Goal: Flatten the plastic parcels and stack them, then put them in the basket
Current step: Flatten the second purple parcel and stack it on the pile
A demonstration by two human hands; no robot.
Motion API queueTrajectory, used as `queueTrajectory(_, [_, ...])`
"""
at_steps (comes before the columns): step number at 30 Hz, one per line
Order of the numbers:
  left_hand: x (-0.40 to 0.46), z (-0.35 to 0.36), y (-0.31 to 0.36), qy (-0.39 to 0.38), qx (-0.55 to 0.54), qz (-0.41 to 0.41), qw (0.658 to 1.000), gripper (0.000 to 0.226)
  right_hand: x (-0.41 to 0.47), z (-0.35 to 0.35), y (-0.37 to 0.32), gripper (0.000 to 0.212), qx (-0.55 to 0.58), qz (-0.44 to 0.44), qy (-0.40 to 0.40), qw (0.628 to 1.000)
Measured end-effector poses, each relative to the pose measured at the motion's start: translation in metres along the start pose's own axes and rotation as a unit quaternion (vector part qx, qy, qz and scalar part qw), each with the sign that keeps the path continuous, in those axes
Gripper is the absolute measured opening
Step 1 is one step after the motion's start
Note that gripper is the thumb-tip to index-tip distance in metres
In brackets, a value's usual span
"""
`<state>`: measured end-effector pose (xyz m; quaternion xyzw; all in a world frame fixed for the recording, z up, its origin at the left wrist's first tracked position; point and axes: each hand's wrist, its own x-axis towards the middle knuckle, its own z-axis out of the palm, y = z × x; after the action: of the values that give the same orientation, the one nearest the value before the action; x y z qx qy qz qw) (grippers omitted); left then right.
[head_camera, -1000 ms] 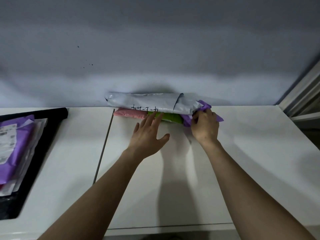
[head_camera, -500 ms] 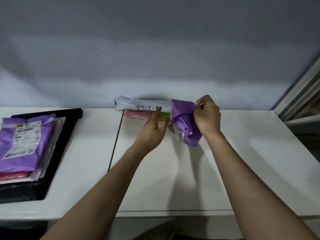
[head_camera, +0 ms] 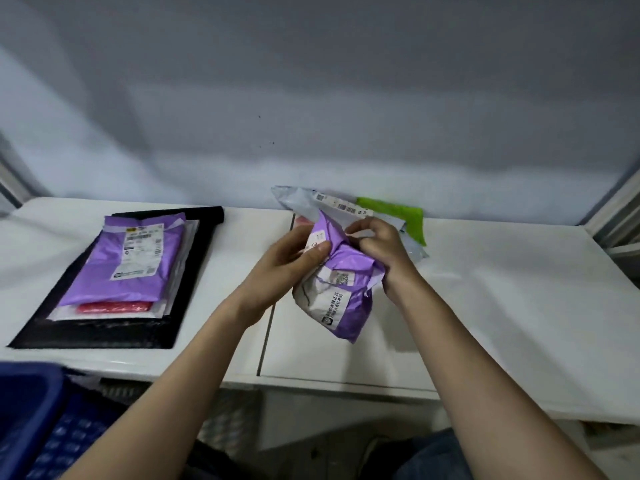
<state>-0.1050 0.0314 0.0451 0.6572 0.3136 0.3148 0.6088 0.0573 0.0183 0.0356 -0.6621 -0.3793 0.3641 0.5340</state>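
A crumpled purple parcel [head_camera: 341,292] with white labels hangs above the white table, held at its top by both hands. My left hand [head_camera: 287,258] pinches its left upper edge and my right hand [head_camera: 384,247] grips its right upper part. Behind them against the wall lie a grey parcel [head_camera: 298,200], a green parcel [head_camera: 398,213] and a bit of a pink one [head_camera: 303,221]. On the left a flat stack [head_camera: 128,268] lies on a black parcel [head_camera: 104,332], with a purple parcel on top. A blue basket [head_camera: 31,420] stands below the table at bottom left.
The white table [head_camera: 502,306] has a seam running front to back just left of the held parcel. A grey wall closes the back. A window frame [head_camera: 620,209] rises at the right edge. My knee in jeans shows at the bottom right.
The purple parcel has come out from under the pile by the wall and toward me. My left hand left the pile and took hold of it. The view tilted down, showing the basket.
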Motion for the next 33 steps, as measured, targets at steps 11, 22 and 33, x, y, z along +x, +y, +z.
queueTrajectory(11, [0.033, -0.013, -0.018, 0.249, -0.087, -0.052, 0.963, 0.027, -0.007, 0.014, 0.014, 0.043, 0.132, 0.076, -0.002, 0.988])
queueTrajectory(22, [0.040, -0.022, -0.033, 0.259, -0.062, -0.083, 0.960, 0.023, 0.003, 0.029, 0.027, 0.022, -0.013, -0.056, 0.040, 0.998])
queueTrajectory(33, [0.043, -0.033, -0.041, 0.309, 0.084, 0.020, 0.947, 0.031, 0.014, 0.008, 0.026, 0.028, -0.183, -0.084, 0.210, 0.957])
